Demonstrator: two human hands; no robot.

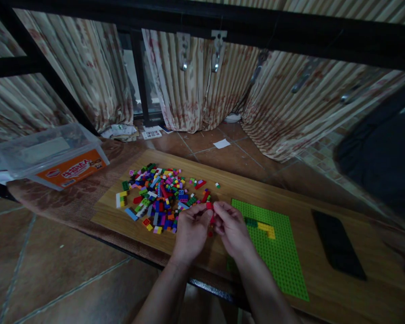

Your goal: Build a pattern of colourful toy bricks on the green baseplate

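My left hand (191, 228) and my right hand (232, 227) meet above the wooden board (222, 184), fingers pinched together on small red bricks (209, 206) held between them. A pile of loose coloured bricks (160, 198) lies just left of my hands. To the right lies a green baseplate (280, 256) with a dark green brick (251, 222) and yellow bricks (267, 229) stuck on it near my right hand.
A clear plastic tub (52, 155) with an orange label stands at the far left. A black flat object (337, 245) lies on the board at the right. Striped curtains (195, 85) hang behind, with papers (151, 133) on the tiled floor.
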